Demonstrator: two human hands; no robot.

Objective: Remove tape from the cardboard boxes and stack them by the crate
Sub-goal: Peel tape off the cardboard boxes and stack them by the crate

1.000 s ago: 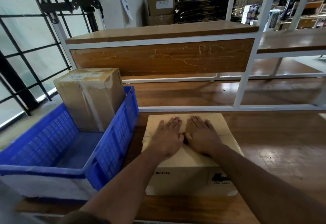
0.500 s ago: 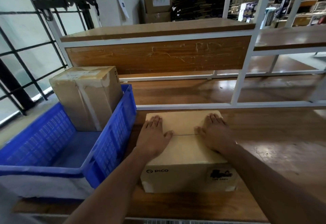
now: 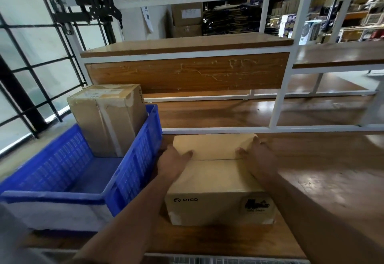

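Hands, left [image 3: 172,159] and right [image 3: 256,155], gripping opposite edges of smooth rectangular cardboard box [image 3: 216,178], ribbed blue plastic crate [image 3: 133,159] beside.

Surface: wooden bench [image 3: 311,180], framed by white rack [image 3: 278,108].
Left end: blue crate [image 3: 133,172] is set on it.
Beside crate: pale box [image 3: 218,180] is set flat.

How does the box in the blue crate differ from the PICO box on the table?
The brown box stands tall inside the blue crate, untouched; the PICO box lies low on the table, gripped at its sides by the left hand and right hand. The brown box is darker, the PICO box paler. Both are closed cardboard.
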